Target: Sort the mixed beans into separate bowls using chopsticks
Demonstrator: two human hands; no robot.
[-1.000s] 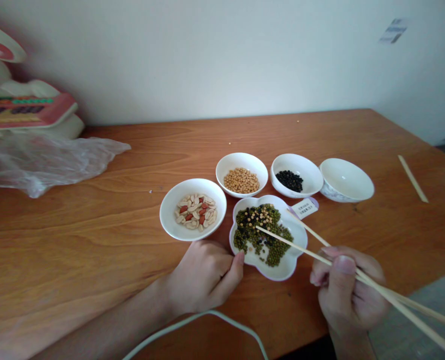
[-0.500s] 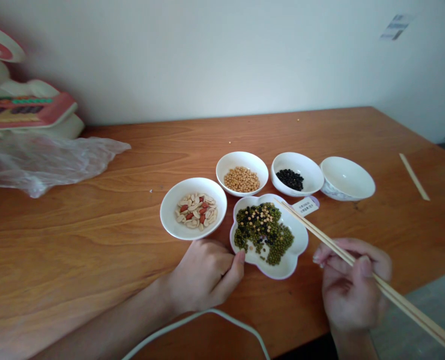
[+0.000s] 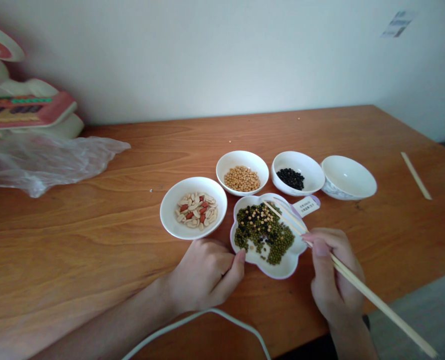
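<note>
In my right hand [image 3: 337, 275] a pair of wooden chopsticks [image 3: 372, 295] is gripped, tips a little apart over the upper part of a white flower-shaped plate [image 3: 286, 270]. That plate holds green mung beans [image 3: 282, 245], mixed with black beans [image 3: 245, 227] and pale yellow soybeans [image 3: 262, 215] toward its upper left. Closed at the plate's lower left edge, my left hand [image 3: 209, 275] has its thumb against the rim; its curled fingers are partly hidden. No bean can be made out between the chopstick tips.
Behind the plate stand a bowl [image 3: 169, 217] of peanuts, a bowl [image 3: 260, 162] of soybeans, a bowl [image 3: 312, 175] of black beans and an empty bowl [image 3: 352, 175]. A paper strip [image 3: 416, 175] lies right. A plastic bag [image 3: 49, 155] and toy keyboard [image 3: 27, 110] are left; a white cable [image 3: 207, 312] runs in front.
My right hand has moved left and closer to the plate, bringing the chopsticks farther over the beans, and their tips have spread apart. My left hand has stayed in place.
</note>
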